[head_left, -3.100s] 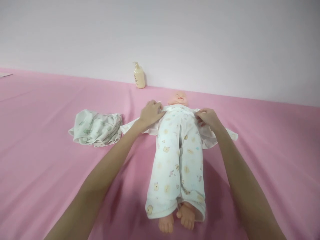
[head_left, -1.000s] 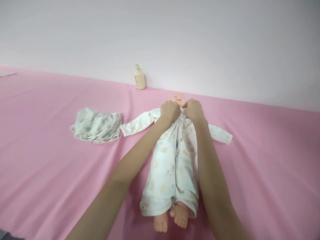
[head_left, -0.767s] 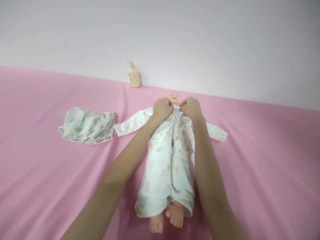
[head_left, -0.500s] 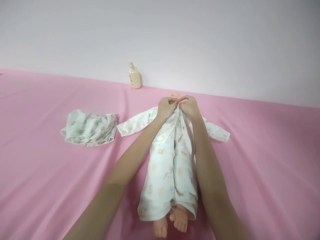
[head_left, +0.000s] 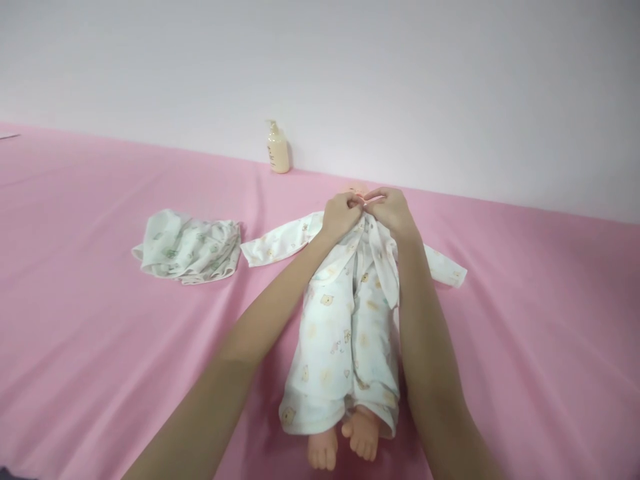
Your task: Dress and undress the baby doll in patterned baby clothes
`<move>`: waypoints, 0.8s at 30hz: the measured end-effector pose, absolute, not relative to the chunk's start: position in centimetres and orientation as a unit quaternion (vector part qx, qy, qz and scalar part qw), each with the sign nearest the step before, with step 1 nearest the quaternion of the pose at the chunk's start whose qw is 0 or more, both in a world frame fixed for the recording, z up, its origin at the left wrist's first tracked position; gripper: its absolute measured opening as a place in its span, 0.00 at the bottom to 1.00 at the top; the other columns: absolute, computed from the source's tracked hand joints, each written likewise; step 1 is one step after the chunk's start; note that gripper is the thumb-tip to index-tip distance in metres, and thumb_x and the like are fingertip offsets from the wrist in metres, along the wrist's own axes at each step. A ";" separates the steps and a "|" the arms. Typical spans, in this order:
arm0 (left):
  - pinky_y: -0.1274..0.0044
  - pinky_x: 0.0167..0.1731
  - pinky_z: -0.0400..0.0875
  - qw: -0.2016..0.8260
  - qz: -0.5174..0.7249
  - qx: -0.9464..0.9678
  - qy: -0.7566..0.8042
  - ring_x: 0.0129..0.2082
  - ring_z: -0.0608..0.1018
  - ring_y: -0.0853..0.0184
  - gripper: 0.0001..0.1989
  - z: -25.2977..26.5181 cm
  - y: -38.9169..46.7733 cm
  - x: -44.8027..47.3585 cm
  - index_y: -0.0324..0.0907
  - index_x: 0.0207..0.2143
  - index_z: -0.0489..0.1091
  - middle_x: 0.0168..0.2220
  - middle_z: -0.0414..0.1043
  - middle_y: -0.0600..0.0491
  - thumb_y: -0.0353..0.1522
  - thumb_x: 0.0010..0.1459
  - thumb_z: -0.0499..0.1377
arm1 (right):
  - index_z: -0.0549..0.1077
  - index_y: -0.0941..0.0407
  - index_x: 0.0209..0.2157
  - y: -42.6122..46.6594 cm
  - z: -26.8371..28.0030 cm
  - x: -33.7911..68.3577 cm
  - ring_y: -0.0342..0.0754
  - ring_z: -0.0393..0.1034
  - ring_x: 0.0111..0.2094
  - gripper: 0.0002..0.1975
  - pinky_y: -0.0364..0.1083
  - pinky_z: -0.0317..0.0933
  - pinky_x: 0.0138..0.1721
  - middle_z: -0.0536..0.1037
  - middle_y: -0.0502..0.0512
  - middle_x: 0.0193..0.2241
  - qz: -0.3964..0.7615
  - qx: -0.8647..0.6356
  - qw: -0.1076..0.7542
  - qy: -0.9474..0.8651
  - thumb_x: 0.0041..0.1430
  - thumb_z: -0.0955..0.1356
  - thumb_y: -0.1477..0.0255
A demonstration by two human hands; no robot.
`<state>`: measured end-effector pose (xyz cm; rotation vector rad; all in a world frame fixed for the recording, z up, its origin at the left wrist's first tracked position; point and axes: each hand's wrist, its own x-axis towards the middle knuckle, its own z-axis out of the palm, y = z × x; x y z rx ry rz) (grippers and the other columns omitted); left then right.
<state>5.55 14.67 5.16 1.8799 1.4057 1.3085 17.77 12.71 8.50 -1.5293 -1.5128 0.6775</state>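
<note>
A baby doll (head_left: 356, 192) lies on its back, its feet (head_left: 364, 433) toward me and its head mostly hidden behind my hands. It wears white printed trousers (head_left: 325, 340) and a matching long-sleeved shirt (head_left: 280, 241) whose front hangs apart below the chest. At the collar, my left hand (head_left: 344, 215) pinches one edge of the shirt. Right beside it, my right hand (head_left: 393, 210) pinches the other edge, thumb and forefinger close together. What exactly sits between the fingertips, a snap or only cloth, is too small to tell. Both sleeves lie spread outward.
A crumpled white cloth (head_left: 193, 247) with green print lies left of the doll. Against the pale wall (head_left: 425, 87) stands a cream pump bottle (head_left: 279, 150). Pink fabric (head_left: 90, 320) with soft folds covers the surface. A thin pale object (head_left: 9, 135) shows at the far left edge.
The view has shifted slightly, so the doll and bottle appear a little further right. Both hands stay at the collar; the loose right shirt front has swung slightly outward.
</note>
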 end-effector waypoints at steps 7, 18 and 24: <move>0.78 0.36 0.69 0.225 0.475 0.687 0.501 0.32 0.75 0.68 0.13 5.0 14.8 5.4 0.38 0.34 0.77 0.32 0.77 0.52 0.26 0.49 0.54 | 0.77 0.59 0.37 13.5 7.7 17.9 0.44 0.70 0.32 0.15 0.45 0.66 0.40 0.75 0.52 0.29 0.266 -0.605 0.453 -0.598 0.46 0.66 0.78; 0.80 0.35 0.69 0.202 0.467 0.717 0.476 0.30 0.76 0.71 0.13 4.3 15.2 5.5 0.39 0.40 0.71 0.35 0.77 0.52 0.25 0.53 0.53 | 0.74 0.62 0.35 12.0 8.7 17.8 0.41 0.69 0.23 0.14 0.43 0.68 0.29 0.72 0.49 0.22 0.387 -0.575 0.475 -0.542 0.46 0.65 0.87; 0.80 0.35 0.67 0.182 0.466 0.735 0.457 0.32 0.75 0.71 0.13 4.1 15.3 5.4 0.40 0.41 0.69 0.36 0.76 0.53 0.24 0.54 0.52 | 0.73 0.61 0.35 12.3 8.5 18.2 0.41 0.70 0.27 0.14 0.41 0.68 0.28 0.72 0.49 0.26 0.384 -0.575 0.462 -0.555 0.46 0.67 0.87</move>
